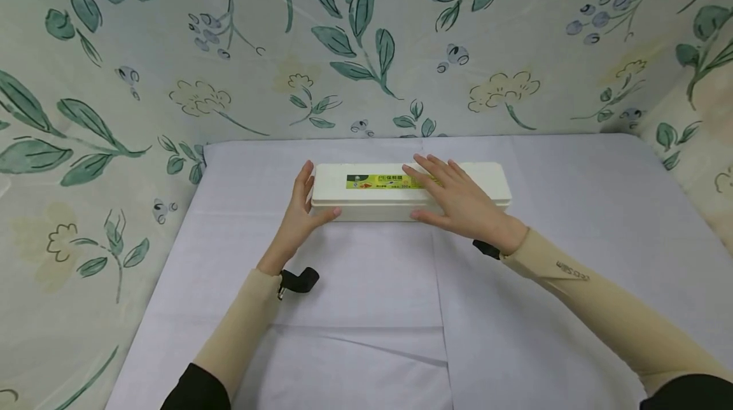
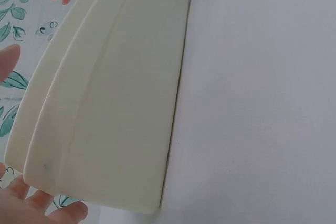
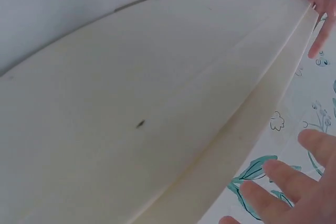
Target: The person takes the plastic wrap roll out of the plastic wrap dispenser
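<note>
A long white cling film box (image 1: 329, 188) lies crosswise on the table, its lid down. On top sits a yellow-green label (image 1: 378, 182), partly covered by my right hand. My left hand (image 1: 296, 212) is at the box's left end, fingers along that end and thumb spread toward the front. In the left wrist view, its fingertips (image 2: 68, 212) touch the end of the box (image 2: 121, 93). My right hand (image 1: 458, 200) reaches over the right half of the lid with fingers extended; the right wrist view shows these fingers (image 3: 294, 179) spread apart. Whether they touch the lid, I cannot tell.
A white cloth (image 1: 355, 359) with fold creases covers the table. Behind and to the left hangs leaf-patterned fabric (image 1: 252, 66). Black wrist mounts (image 1: 299, 280) sit below both hands.
</note>
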Demonstrator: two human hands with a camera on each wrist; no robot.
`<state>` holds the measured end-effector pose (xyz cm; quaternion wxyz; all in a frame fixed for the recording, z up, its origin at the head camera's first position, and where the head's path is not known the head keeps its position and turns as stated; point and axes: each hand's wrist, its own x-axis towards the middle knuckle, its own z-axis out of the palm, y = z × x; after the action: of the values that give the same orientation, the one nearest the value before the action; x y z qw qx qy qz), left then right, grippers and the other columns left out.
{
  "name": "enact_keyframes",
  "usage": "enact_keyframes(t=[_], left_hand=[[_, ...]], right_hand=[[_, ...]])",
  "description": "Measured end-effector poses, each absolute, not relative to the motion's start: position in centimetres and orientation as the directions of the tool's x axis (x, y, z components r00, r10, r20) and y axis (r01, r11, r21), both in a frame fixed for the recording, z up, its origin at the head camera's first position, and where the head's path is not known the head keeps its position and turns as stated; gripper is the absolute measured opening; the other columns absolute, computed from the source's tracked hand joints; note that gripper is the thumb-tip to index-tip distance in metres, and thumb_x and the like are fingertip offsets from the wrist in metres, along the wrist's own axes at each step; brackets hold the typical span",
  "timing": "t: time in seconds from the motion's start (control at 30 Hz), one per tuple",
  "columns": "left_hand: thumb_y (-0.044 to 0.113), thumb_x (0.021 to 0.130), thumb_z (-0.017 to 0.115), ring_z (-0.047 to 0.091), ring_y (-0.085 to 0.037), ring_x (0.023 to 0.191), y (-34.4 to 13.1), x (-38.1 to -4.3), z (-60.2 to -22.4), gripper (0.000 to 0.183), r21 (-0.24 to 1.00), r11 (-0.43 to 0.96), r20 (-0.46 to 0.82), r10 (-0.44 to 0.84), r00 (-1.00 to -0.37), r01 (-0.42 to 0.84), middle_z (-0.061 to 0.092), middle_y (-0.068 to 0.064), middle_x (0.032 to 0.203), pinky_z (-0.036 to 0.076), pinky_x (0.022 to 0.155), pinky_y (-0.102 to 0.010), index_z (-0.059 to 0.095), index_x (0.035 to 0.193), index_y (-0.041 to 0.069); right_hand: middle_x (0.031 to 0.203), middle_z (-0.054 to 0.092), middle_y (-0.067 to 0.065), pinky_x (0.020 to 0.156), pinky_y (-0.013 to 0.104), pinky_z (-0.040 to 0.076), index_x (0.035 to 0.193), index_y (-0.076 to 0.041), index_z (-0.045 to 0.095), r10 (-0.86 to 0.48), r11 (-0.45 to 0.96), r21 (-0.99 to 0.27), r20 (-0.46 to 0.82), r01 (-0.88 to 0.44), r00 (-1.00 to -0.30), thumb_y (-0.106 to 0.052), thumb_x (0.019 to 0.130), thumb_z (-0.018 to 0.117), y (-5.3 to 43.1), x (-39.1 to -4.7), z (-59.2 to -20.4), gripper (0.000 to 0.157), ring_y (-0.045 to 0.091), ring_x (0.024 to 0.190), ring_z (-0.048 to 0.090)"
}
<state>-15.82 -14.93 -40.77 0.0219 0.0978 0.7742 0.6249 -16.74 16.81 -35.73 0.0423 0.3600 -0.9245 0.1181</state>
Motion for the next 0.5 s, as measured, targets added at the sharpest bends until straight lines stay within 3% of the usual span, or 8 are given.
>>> enact_keyframes(t=[0.5], left_hand=[[-0.002, 0.081, 0.071, -0.001, -0.015, 0.144, -15.6, -16.6, -41.6, 0.106, 1.000, -0.011, 0.024, 0.176, -0.984, 0.023, -0.002, 0.004, 0.159, 0.008, 0.115, -0.037, -0.003, 0.154, 0.020]], right_hand=[[0.157, 0.018, 0.011, 0.112, 0.054, 0.013, 0.154, -0.019, 0.022, -0.714, 0.664, -0.199, 0.116, -0.721, -0.690, -0.057, 0.087, 0.059, 15.9, -18.0, -35.7, 0.085, 0.034, 0.142, 0.018]])
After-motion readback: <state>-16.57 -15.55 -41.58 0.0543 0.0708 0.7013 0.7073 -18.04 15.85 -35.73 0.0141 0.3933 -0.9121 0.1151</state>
